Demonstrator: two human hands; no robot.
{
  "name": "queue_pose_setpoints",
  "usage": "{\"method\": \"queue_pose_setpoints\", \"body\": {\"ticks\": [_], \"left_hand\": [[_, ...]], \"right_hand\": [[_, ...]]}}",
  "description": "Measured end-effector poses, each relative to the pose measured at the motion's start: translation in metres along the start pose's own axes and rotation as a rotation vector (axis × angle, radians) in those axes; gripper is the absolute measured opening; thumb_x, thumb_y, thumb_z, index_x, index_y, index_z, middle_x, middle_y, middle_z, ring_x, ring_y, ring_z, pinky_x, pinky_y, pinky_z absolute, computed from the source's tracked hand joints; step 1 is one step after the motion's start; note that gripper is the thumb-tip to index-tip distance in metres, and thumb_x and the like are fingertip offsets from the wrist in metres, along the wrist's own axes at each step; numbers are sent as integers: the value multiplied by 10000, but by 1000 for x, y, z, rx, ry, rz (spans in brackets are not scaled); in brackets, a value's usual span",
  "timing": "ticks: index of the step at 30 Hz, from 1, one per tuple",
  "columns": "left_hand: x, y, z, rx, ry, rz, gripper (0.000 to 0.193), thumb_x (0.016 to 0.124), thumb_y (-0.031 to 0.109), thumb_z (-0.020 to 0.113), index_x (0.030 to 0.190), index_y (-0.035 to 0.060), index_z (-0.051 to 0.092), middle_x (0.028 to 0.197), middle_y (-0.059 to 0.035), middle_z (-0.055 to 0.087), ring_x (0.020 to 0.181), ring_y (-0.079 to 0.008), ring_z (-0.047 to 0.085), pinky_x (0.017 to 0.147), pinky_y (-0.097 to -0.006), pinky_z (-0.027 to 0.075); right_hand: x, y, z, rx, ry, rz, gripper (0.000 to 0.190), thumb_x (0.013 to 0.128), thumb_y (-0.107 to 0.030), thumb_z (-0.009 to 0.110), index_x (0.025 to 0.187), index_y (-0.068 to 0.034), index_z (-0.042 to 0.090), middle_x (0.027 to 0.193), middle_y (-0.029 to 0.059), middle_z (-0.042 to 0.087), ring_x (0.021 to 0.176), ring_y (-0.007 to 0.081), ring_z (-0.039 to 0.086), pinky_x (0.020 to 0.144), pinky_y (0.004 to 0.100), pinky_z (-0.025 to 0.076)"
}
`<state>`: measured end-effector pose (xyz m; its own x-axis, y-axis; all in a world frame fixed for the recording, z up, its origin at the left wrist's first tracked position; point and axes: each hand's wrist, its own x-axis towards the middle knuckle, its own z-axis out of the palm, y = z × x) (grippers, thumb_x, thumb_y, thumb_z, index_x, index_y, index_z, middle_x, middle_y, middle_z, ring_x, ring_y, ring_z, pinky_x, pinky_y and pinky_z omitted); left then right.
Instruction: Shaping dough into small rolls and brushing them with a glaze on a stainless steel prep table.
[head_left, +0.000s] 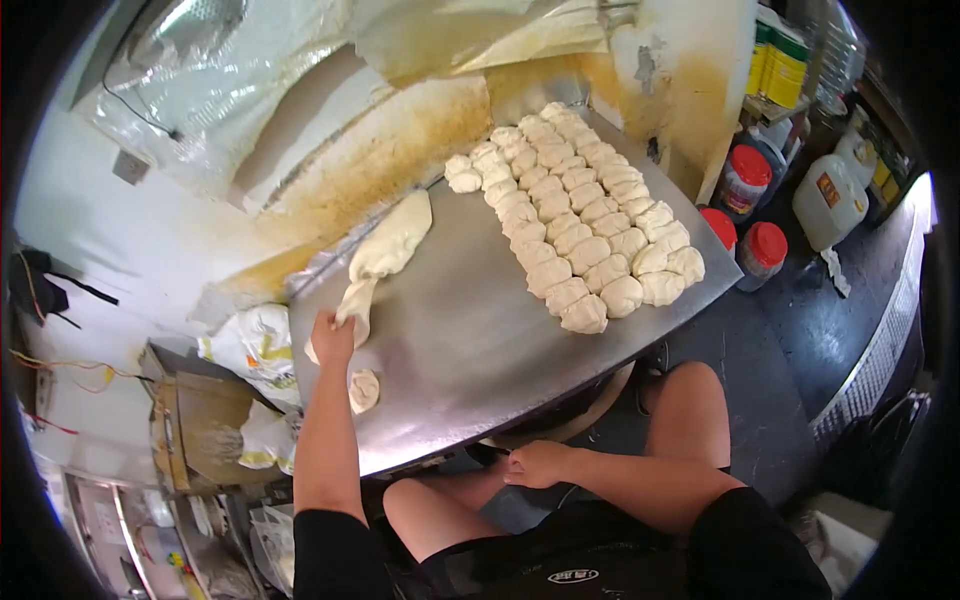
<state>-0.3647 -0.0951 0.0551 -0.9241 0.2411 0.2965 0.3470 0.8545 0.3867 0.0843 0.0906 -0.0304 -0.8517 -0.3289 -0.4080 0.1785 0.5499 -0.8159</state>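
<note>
My left hand (332, 337) grips the narrow part of a long piece of pale dough (391, 236) at the left of the metal table (442, 360). The wide end of that dough lies along the table's back edge, and a smaller part shows beyond my fingers. Just below my left hand sits a small round piece of dough (364, 391). Rows of dough balls (577, 217), packed against each other, cover the table's right part. My right hand (538, 464) is low over my lap, in front of the table's near edge; its fingers are curled, and whether it holds anything cannot be told.
A stained wall with plastic sheeting (300, 82) runs behind the table. White sacks (259, 349) and a cardboard box (202, 427) stand at the left. Red-lidded jars (763, 251) and a white jug (830, 202) stand on the floor at the right.
</note>
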Motion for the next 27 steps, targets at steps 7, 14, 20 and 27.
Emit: {"method": "queue_pose_setpoints", "body": {"ticks": [7, 14, 20, 27], "left_hand": [[-76, 25, -127, -302, 124, 131, 285, 955, 142, 825, 1070, 6, 603, 1049, -128, 674, 920, -221, 681, 787, -388, 585], [-184, 84, -198, -1100, 55, -65, 248, 1116, 144, 609, 1286, 14, 484, 1248, -163, 649, 1012, -224, 739, 787, -381, 682], [-300, 24, -115, -468, -82, -125, 496, 995, 175, 748, 1371, -16, 488, 1331, -278, 612, 1200, -389, 693, 1020, -505, 588], [-339, 88, -109, 74, -288, 615, 1007, 804, 325, 909, 1645, 99, 404, 1693, -238, 376, 1593, -457, 326, 1314, -642, 217]], "right_hand": [[-12, -35, 13, 427, 446, -97, 550, 1008, -435, 735, 1370, -23, 697, 1279, 250, 741, 1203, 445, 694, 1063, 495, 541], [-31, -138, -23, -292, 1237, -364, 958, 866, -422, 871, 1629, -84, 401, 1655, 221, 432, 1530, 498, 382, 1243, 624, 330], [-10, -73, -49, -588, 763, 39, 903, 908, -425, 828, 1663, -165, 406, 1709, 150, 408, 1638, 377, 283, 1304, 646, 237], [9, -70, -45, -997, 613, -173, 1078, 883, -540, 830, 1742, -201, 276, 1767, 168, 338, 1663, 407, 228, 1322, 688, 111]]}}
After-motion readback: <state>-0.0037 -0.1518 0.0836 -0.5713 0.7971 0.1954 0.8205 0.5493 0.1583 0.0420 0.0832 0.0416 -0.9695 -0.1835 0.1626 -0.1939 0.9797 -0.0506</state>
